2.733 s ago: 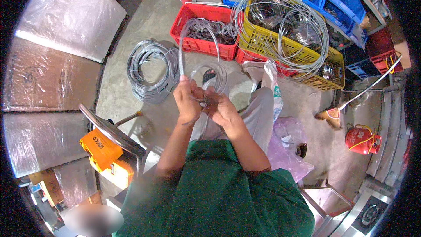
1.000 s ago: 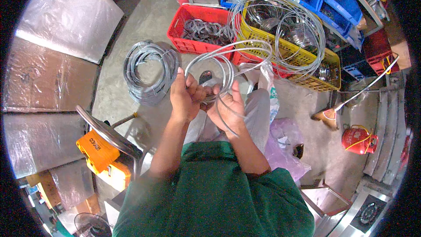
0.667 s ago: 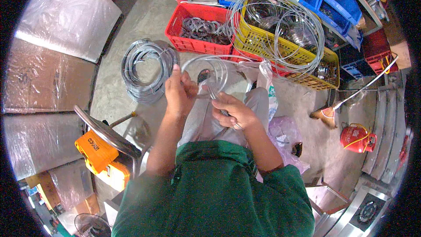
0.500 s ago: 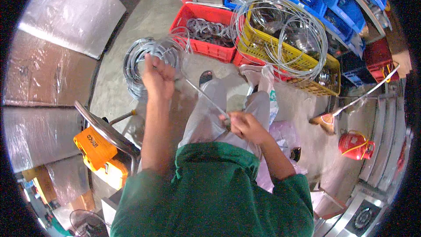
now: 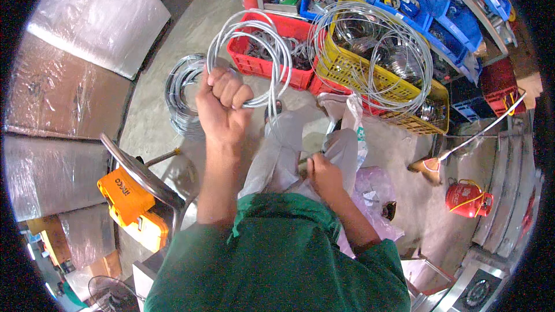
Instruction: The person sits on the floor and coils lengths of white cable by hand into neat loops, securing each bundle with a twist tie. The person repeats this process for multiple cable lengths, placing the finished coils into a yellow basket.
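My left hand (image 5: 224, 107) is raised in front of me in a fist around a small coil of grey wire cable (image 5: 287, 63). The coil's loops stand up beyond the fingers, in front of the red crate. My right hand (image 5: 325, 174) is low by my right thigh with its fingers curled closed. What it grips is mostly hidden. A larger coil of grey wire (image 5: 173, 95) lies on the floor, just left of my left hand and partly behind it.
Ahead stand a red crate (image 5: 254, 68) of metal parts and a yellow crate (image 5: 370, 72) with a big loose wire coil (image 5: 429, 60) over it. Blue bins (image 5: 425, 6) line a shelf. Rightward are a broom (image 5: 430, 164) and red cylinder (image 5: 467, 198); leftward, orange cases (image 5: 126, 195) and wrapped boxes (image 5: 75, 92).
The small coil in my left hand has swung upright and shows as clear loops. My right hand has moved slightly down and right; the cable stretched between my hands no longer shows clearly.
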Demonstrator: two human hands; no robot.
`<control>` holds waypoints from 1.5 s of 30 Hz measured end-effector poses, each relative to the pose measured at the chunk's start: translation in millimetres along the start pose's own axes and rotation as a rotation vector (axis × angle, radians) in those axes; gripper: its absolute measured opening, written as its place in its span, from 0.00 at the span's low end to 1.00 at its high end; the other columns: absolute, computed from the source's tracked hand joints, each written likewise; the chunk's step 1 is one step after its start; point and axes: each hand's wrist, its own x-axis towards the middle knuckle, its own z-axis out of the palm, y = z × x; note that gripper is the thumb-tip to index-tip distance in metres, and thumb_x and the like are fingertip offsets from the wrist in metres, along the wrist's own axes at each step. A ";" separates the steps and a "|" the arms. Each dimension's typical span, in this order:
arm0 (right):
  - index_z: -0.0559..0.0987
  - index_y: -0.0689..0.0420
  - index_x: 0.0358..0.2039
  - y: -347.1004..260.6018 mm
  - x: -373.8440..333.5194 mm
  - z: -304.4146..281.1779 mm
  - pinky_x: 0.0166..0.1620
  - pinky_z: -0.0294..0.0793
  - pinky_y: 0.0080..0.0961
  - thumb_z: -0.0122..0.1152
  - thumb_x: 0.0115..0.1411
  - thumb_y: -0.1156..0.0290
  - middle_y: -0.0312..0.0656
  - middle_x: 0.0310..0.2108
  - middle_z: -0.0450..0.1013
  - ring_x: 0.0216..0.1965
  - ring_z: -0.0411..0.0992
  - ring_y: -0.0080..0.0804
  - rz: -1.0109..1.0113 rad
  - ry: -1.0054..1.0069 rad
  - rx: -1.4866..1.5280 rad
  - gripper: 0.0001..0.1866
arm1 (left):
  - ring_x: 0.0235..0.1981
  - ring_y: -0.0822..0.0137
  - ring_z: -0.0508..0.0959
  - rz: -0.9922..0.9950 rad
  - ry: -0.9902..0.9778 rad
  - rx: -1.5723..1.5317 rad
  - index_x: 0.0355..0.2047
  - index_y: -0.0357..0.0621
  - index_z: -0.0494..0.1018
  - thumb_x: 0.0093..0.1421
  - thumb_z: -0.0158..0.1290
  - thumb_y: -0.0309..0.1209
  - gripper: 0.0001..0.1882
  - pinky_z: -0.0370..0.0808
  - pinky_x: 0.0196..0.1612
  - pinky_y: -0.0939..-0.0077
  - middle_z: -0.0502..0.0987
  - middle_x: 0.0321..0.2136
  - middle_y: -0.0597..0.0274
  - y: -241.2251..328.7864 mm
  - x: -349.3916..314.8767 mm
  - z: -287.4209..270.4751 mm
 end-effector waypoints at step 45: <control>0.73 0.60 0.53 -16.6 79.0 -72.9 0.53 0.71 0.35 0.63 0.57 0.68 0.51 0.55 0.69 0.53 0.71 0.39 0.241 0.005 0.430 0.24 | 0.12 0.75 0.58 0.401 0.576 1.015 0.22 0.48 0.62 0.70 0.40 0.51 0.24 0.59 0.18 0.72 0.57 0.12 0.72 -41.6 -34.2 -84.6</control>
